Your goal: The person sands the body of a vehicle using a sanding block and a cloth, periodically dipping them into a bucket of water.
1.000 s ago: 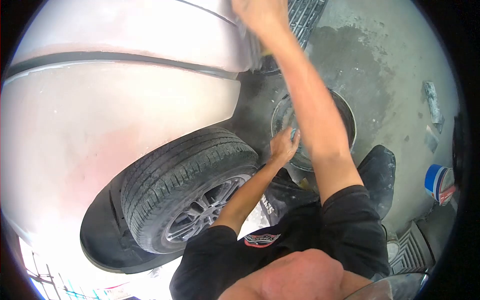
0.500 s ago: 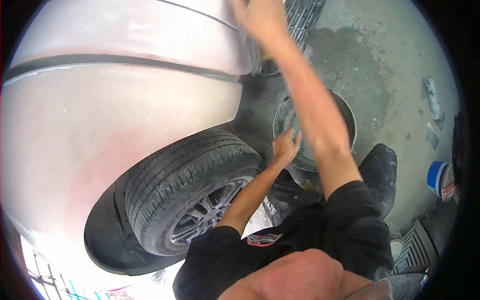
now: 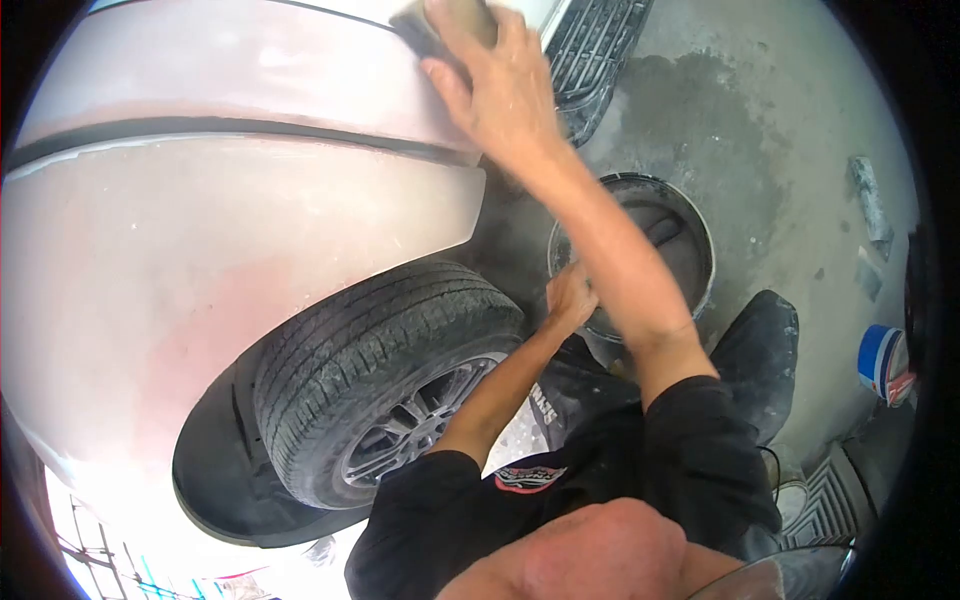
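My right hand point(image 3: 500, 85) is wrapped round a brownish sanding block point(image 3: 460, 22), which lies against the upper car body panel point(image 3: 250, 65) near its front edge. That panel is pale with pinkish patches. My left hand point(image 3: 570, 294) is low, at the near left rim of a round bucket point(image 3: 708, 240). Its fingers are curled, and what they hold, if anything, is hidden behind my right forearm. Dark liquid and a dark object point(image 3: 663, 230) show inside the bucket.
Below the fender point(image 3: 240, 230) is a tyre point(image 3: 380, 350) with a silver wheel. A dark grille point(image 3: 600, 50) stands behind the bucket. On the concrete floor point(image 3: 740, 150) at right are a grey strip point(image 3: 869, 200) and a blue and white can point(image 3: 880, 360).
My right hand has moved left and slightly down across the panel with the block, which now shows more clearly. My right forearm uncovers more of the bucket. My left hand has barely moved.
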The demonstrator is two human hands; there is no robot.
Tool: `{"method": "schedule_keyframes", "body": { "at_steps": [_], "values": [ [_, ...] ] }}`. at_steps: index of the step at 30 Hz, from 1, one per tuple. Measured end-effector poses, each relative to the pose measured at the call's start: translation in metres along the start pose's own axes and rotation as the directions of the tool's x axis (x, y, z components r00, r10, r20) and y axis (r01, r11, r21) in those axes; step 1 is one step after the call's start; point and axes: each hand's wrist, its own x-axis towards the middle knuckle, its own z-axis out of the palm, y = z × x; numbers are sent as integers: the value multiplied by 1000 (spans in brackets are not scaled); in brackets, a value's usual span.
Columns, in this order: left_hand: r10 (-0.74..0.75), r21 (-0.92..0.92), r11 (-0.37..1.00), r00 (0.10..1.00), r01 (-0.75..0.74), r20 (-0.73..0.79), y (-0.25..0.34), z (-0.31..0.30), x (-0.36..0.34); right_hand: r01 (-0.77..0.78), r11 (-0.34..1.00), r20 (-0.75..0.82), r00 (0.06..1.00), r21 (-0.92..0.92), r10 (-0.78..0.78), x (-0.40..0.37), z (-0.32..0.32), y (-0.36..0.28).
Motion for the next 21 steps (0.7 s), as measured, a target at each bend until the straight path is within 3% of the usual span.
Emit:
{"method": "schedule_keyframes", "body": {
  "at_steps": [2, 3, 6, 8, 10, 13, 16, 18, 20, 21],
  "values": [
    [-17, 5, 1000, 1000, 16, 17, -13, 12, 6, -340, 933, 282, 912, 114, 298, 45, -14, 7],
    [-24, -13, 1000, 1000, 24, 15, -9, 10, 6, -246, 968, 169, 958, 55, 234, 56, -13, 19],
    [-8, 36, 999, 1000, 7, 30, -9, 10, 6, -101, 995, 89, 991, 26, 98, 24, 5, 18],
    [28, 13, 1000, 999, -28, 16, -8, 9, 5, -8, 995, -53, 999, 98, 13, -7, 3, -4],
    [10, 13, 1000, 1000, -10, 27, -10, 8, 5, 19, 1000, -9, 1000, 17, -19, 5, -5, 3],
    [-54, 36, 998, 996, 52, 68, -12, 12, 3, -260, 965, 225, 943, 31, 246, 62, -9, 21],
    [6, 36, 999, 1000, -7, 30, -11, 13, 8, -49, 998, 118, 992, -35, 52, 28, -3, 5],
    [73, 12, 997, 997, -72, -35, -15, 16, 4, -72, 997, 178, 982, 12, 69, 8, 3, 1],
    [14, 38, 999, 1000, -14, 21, -16, 16, 8, -79, 996, 193, 978, -28, 83, 22, -2, 5],
    [-18, 52, 999, 999, 16, 50, -16, 15, 6, -230, 971, 209, 955, 69, 211, 40, -9, 9]
  ]
}}
